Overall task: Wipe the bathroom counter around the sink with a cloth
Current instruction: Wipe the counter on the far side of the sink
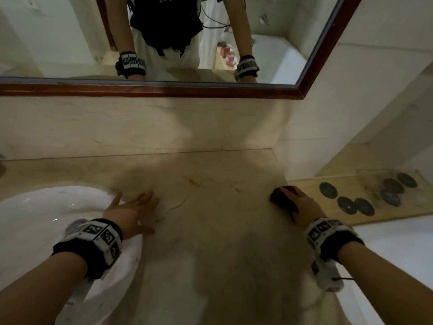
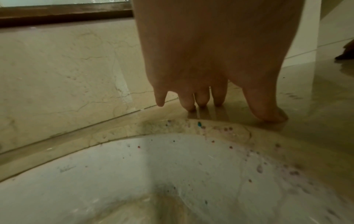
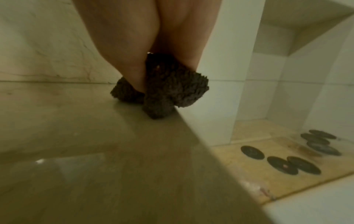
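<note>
The beige marble counter runs from the white sink at the left to its right edge. My right hand grips a dark brown fluffy cloth and presses it on the counter at that right edge. In the right wrist view the cloth bulges out under the hand. My left hand lies flat on the counter beside the sink rim, fingers spread. In the left wrist view its fingertips touch the marble just past the speckled sink rim.
A marble backsplash rises behind the counter under a wood-framed mirror. Right of the counter edge, lower down, a tan ledge holds several dark round discs. White tiled walls enclose that corner.
</note>
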